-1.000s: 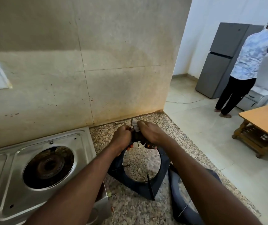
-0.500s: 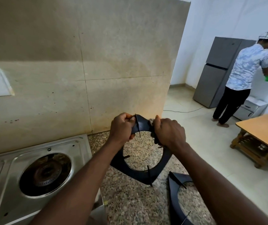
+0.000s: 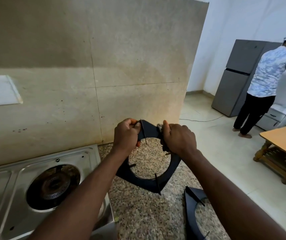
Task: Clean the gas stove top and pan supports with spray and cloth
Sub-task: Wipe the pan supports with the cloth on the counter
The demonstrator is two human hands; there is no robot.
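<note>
Left hand [image 3: 125,135] grips the top corner of the black pan support [image 3: 156,181], held tilted over the granite bench [image 3: 138,213]; right hand [image 3: 178,138] pinches a grey cloth [image 3: 160,126] against its rim.

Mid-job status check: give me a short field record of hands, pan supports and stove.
left-hand grip: holds top corner of black square metal pan support, tilted over speckled granite counter
right-hand grip: presses grey cloth on that support's upper edge
second black pan support: lying on counter, lower right
stainless steel stove top: burner bare, no support on it
</note>
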